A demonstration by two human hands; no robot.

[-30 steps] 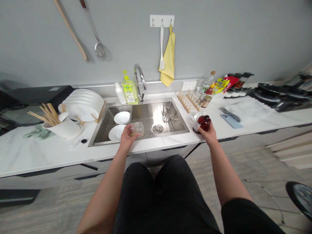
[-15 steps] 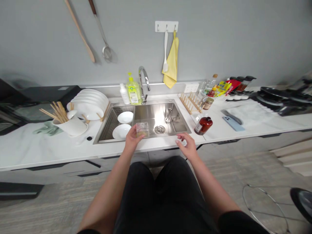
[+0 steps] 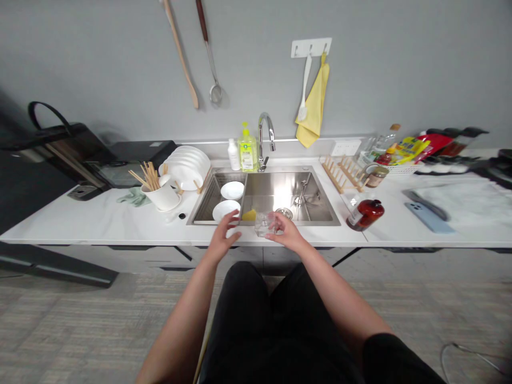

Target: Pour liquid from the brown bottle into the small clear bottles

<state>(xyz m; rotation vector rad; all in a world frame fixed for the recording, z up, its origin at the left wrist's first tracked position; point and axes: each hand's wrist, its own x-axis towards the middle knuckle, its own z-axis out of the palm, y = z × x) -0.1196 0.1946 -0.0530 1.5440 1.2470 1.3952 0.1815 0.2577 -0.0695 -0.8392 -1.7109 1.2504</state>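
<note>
A small clear square container (image 3: 262, 226) is gripped along its right side by my right hand (image 3: 286, 233), above the front rim of the sink (image 3: 316, 220). Just left of it, my left hand (image 3: 225, 236) holds nothing, its thumb and fingers apart. Beyond the left fingers, two white bowls, the nearer bowl (image 3: 226, 208) and the farther bowl (image 3: 232, 190), sit in the sink's left part. Something flat and yellow (image 3: 249, 215) shows behind the container; its kind is unclear.
A faucet (image 3: 261, 140), a green soap bottle (image 3: 247, 152) and a white bottle (image 3: 233, 154) stand behind the sink. White plates (image 3: 188, 165) and a utensil holder (image 3: 163, 197) are left. A wooden rack (image 3: 344, 173), brown bottle (image 3: 365, 214) and phone (image 3: 428, 216) are right.
The clear container has passed from my left hand to my right hand, which has moved in toward it. My left hand has let go and opened. The view has turned left.
</note>
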